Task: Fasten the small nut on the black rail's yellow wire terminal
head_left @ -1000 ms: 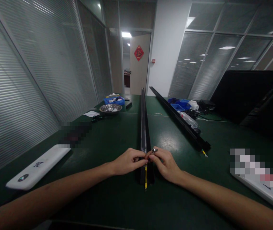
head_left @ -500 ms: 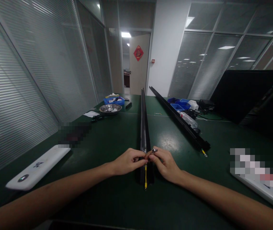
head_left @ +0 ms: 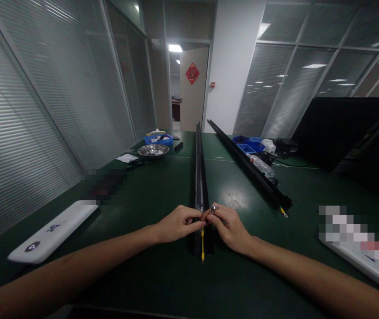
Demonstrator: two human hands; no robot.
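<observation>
A: Where's the part?
B: Black channel rail [head_left: 200, 177] lies lengthwise on the green table [head_left: 149, 274], near end right in front of the person. Probably set that way so both hands get at the end from either side.

A: Fingers?
B: Left hand [head_left: 178, 223] comes in from the left, thumb and forefinger drawn together over the channel. Right hand [head_left: 231, 228] mirrors it, fingers curled in, tips meeting the left's. Looks like a pinch on something small, or on the wire, but can't tell: the fingertips cover it.

A: Wire?
B: Yellow lead [head_left: 203, 243] runs from under the fingers along the channel, ring terminal [head_left: 203, 262] just past the rail's near end. Two-handed pinch likely gives fine control on something that thin.

A: Other rail?
B: Second black rail [head_left: 244, 157] sits at a slant on the right, yellow-sleeved lug [head_left: 284, 212] poking out its near end. Perhaps parked there for elbow room.

A: What can't you see?
B: Lead's upper end, behind the fingers. Channel interior is too dark to read. Shiny metal band [head_left: 214, 208] at the right forefinger: worn or held, unclear. White case [head_left: 362, 261] at right is part pixelated and cut by the frame edge. Both forearms run out of frame too.
</observation>
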